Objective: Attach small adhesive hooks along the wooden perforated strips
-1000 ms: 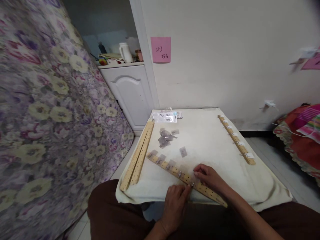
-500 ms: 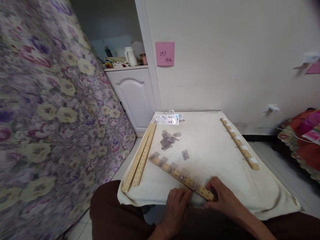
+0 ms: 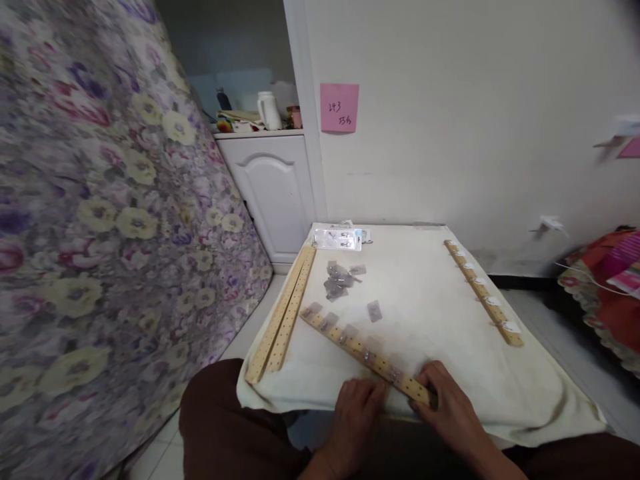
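The cloth-covered counter (image 3: 410, 280) carries everything. At its left side, two bare strips (image 3: 294, 310) of wood lie side by side, their rows of holes unfilled. At the right side, a loaded strip (image 3: 481, 291) bears what look like six white pieces and seems finished. The front strip (image 3: 354, 345) slants across the near edge with about five clear cards along it, so it looks mostly done; bare holes show near its right end. The right hand (image 3: 443, 400) pinches that end. The left hand (image 3: 356, 403) curls against the near side; whether it grips cannot be told. A clear packet (image 3: 337, 239) lies at the back. A loose pile (image 3: 340, 281) of small cards and one lone card (image 3: 375, 311) remain unplaced.
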Tool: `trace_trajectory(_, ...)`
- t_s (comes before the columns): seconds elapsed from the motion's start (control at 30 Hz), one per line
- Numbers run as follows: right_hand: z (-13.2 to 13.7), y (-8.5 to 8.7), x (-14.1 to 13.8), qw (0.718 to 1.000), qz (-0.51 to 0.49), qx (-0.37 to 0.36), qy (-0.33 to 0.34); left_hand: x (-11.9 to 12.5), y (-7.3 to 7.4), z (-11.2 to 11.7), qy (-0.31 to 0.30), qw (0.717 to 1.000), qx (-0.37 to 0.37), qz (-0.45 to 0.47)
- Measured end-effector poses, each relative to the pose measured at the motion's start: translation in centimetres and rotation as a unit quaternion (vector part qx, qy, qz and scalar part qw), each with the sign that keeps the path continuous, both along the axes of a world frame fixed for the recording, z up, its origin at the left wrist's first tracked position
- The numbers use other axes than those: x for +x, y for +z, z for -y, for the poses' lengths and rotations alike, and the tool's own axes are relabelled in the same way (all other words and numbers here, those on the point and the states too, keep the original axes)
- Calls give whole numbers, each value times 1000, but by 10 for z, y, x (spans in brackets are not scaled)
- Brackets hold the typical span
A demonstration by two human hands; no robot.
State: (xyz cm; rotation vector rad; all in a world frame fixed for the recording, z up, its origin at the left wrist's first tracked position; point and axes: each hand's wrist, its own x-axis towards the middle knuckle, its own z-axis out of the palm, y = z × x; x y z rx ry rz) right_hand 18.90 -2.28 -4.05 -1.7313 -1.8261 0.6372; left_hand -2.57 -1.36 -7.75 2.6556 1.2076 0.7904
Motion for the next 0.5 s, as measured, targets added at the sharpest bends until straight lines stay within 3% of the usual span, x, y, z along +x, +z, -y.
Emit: trace_trajectory(0.5, -14, -8, -10, 999, 27, 28, -9, 0, 0, 0, 7, 1000, 7, -4)
